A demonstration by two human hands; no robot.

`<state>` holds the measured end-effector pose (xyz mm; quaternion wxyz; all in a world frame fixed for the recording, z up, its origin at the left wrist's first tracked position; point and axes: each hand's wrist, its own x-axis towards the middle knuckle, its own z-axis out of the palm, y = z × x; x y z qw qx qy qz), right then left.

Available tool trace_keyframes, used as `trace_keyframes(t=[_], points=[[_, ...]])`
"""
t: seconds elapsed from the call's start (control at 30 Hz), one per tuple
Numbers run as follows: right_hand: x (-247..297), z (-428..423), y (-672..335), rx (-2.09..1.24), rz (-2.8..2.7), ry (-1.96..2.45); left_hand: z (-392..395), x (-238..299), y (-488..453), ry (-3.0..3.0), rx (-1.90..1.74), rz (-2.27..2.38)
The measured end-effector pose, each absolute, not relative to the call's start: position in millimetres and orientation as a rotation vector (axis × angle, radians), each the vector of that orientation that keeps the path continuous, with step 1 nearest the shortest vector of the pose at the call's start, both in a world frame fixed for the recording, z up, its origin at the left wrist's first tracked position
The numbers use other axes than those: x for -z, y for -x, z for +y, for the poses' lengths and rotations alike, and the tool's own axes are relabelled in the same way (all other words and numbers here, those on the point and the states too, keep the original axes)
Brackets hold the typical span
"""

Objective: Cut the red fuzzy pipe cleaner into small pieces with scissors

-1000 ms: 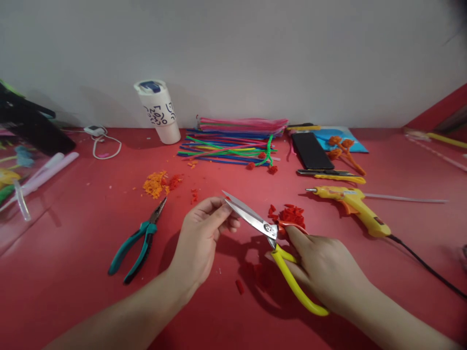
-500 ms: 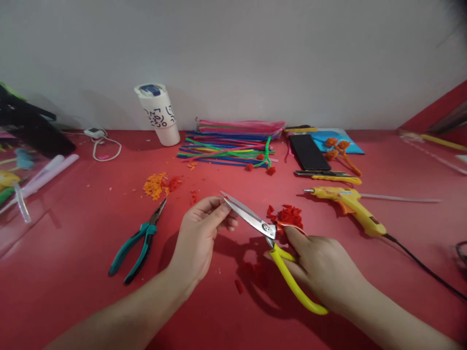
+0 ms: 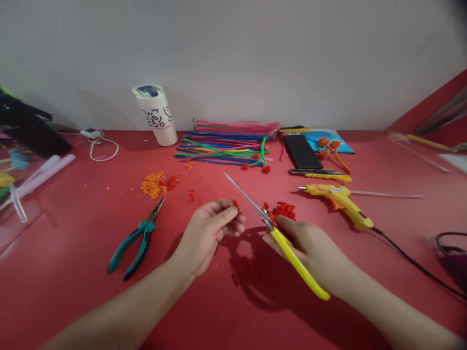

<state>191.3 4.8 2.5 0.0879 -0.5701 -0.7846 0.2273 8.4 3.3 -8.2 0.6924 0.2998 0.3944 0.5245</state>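
Note:
My left hand [image 3: 211,231] hovers over the red table [image 3: 73,272], fingers pinched on a tiny red piece [image 3: 235,204] at the fingertips. My right hand [image 3: 310,248] grips the yellow-handled scissors [image 3: 277,233], whose closed blades point up and left, just right of my left fingertips. A small heap of red cuttings [image 3: 282,210] lies right behind the scissors' pivot. More red bits [image 3: 235,279] lie on the table below my hands.
Teal pliers [image 3: 136,240] lie left of my left hand. Orange and red scraps [image 3: 155,184], a white cup [image 3: 155,114], a stack of coloured pipe cleaners [image 3: 229,143], a black phone [image 3: 301,151] and a corded yellow glue gun [image 3: 339,201] are behind.
The scissors have turned edge-on and their blades have moved away from my left fingers. My left hand dropped slightly, still pinching. The view shifted a little to the right.

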Motion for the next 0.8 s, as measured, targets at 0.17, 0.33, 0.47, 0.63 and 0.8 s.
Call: trace_keyframes(t=[0.17,0.33,0.47,0.63,0.8], points=[[-1,3,-183,-1.197,-1.817,1.511,-1,6,-14,-0.758,-0.897,0.843],[0,2,-182,-1.493,-1.595,1.245,-5,5,-19,-0.805,-0.719,0.832],[-7,0,-183,-1.551,-1.612,1.305,-6,5,-20,-0.85,-0.697,0.854],[-12,-2,-178,-1.424,-1.623,1.49,-5,5,-25,-0.897,-0.771,0.96],[-8,-1,-178,-1.295,-1.711,1.453,-6,6,-26,-0.97,-0.805,1.039]])
